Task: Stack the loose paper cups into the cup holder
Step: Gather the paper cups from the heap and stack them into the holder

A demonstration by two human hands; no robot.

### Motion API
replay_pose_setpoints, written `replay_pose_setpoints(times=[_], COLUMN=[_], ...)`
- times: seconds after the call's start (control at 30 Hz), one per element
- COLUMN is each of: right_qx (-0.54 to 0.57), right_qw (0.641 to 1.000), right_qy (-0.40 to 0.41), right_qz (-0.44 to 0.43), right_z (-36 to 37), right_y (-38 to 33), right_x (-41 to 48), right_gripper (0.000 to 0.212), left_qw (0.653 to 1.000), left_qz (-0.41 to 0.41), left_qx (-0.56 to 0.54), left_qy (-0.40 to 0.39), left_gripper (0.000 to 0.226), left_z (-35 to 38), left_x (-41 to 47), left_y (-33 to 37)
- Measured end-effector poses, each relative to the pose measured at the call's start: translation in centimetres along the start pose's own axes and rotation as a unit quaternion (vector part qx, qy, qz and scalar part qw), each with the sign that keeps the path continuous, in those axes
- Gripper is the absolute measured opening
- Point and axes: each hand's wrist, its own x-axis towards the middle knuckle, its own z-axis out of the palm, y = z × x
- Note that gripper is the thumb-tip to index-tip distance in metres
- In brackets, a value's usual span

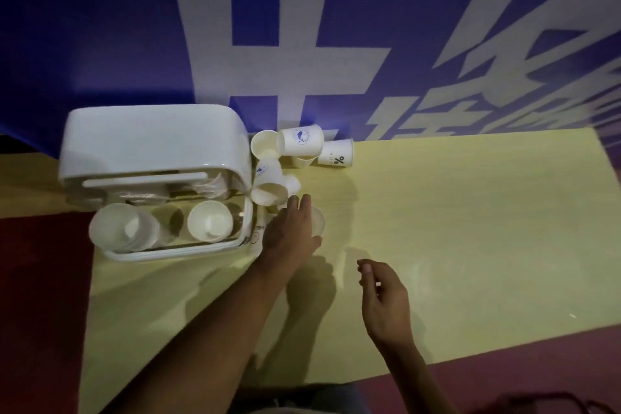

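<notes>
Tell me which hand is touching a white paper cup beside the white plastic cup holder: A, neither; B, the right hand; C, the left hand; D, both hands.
C: the left hand holds a white paper cup between thumb and fingers just right of the white plastic cup holder, while the right hand hangs apart over the yellow table, holding nothing.

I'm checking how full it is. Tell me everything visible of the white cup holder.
The cup holder is a glossy white plastic box with rounded corners at the left end of the yellow table. Its lid stands swung open at the back. Inside, clear cups are stacked on the left, white paper cups on the right. A tipped cup lies by its right side; the left hand, gripping a loose cup, is just right of it.
</notes>
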Motion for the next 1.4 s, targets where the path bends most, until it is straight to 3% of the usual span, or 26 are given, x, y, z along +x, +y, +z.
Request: replay_pose_setpoints(times=[0.13,0.23,0.37,0.47,0.53,0.63,0.73,0.97,1.1,1.23,1.4], right_qx=[-0.019,-0.055,-0.156,-0.244,-0.301,-0.342,-0.313,-0.101,-0.021,0.064,0.121], right_qw=[1.000,0.997,0.972,0.939,0.910,0.887,0.893,0.959,0.988,0.994,0.992], right_qy=[-0.016,-0.043,-0.098,-0.152,-0.177,-0.191,-0.178,-0.131,-0.076,-0.045,-0.031], right_qz=[0.006,-0.035,-0.148,-0.191,-0.222,-0.245,-0.268,-0.231,-0.129,-0.071,-0.030], right_z=[-3.0,-3.7,-1.9,0.6,2.2,3.8,4.2,-0.1,-2.6,-3.2,-0.9], right_y=[2.0,1.9,-0.3,-2.6,-3.3,-2.6,-1.9,-1.4,-3.0,-5.7,-8.6], right_x=[2.8,8.3,18.7,25.1,27.8,29.7,29.9,23.8,16.7,9.3,3.3], right_gripper=[0.029,0.029,0.067,0.095,0.105,0.102,0.089,0.082,0.083,0.072,0.073], left_qw=[1.000,0.999,0.992,0.983,0.981,0.965,0.951,0.918,0.908,0.901,0.910], left_qz=[-0.006,-0.032,-0.061,-0.084,-0.070,-0.125,-0.139,-0.149,-0.151,-0.132,-0.123], left_qx=[0.009,-0.014,-0.086,-0.136,-0.125,-0.193,-0.230,-0.280,-0.247,-0.221,-0.212], left_qy=[0.013,0.021,0.068,0.094,0.128,0.129,0.151,0.238,0.302,0.350,0.335], left_gripper=[0.067,0.068,0.075,0.065,0.055,0.065,0.068,0.069,0.071,0.067,0.065], left_z=[0.5,1.0,1.3,1.6,2.1,1.4,0.7,-1.8,-4.2,-5.9,-6.3], left_x=[0.7,-0.3,-3.9,-7.1,-8.9,-11.0,-12.4,-13.9,-14.0,-12.8,-11.2], left_y=[0.7,1.1,1.7,1.6,1.1,0.6,-0.3,-2.2,-5.2,-9.1,-12.3])
